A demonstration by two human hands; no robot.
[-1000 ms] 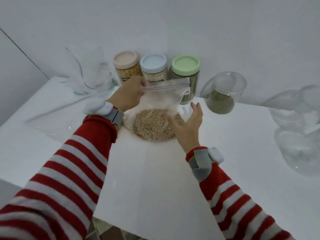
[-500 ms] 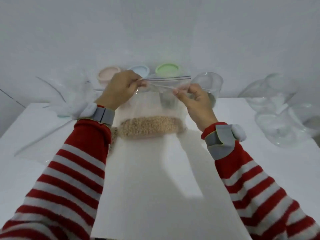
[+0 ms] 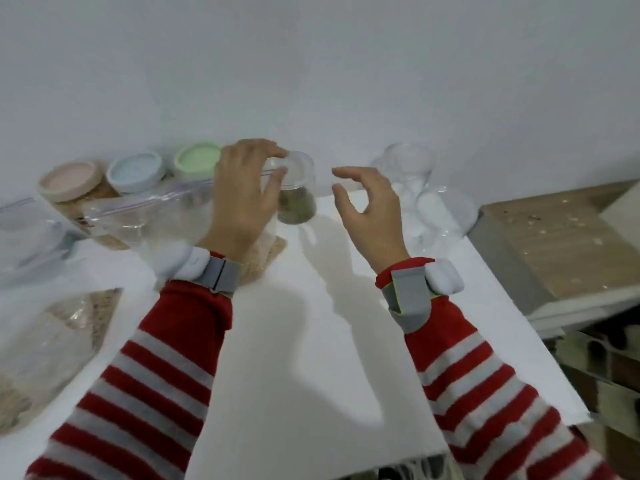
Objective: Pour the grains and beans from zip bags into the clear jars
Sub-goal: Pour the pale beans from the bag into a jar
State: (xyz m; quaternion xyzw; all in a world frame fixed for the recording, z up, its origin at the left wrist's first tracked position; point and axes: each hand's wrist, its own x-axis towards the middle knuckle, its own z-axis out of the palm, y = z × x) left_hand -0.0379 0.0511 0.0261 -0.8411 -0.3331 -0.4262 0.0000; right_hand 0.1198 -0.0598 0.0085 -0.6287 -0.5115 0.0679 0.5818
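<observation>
Plain white wall [image 3: 311, 64], white table [image 3: 294, 341], worn wooden surface [image 3: 554, 237] at right, soft shadows

Dim, blurred picture; soft shadows beneath both arms.

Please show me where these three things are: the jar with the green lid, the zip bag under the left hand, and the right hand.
jar with the green lid [image 3: 196, 160], head view, on the lid's flat top.
zip bag [image 3: 149, 211], head view, on the clear plastic below the zip strip.
right hand [image 3: 372, 216], head view, on the back of the hand.
</observation>
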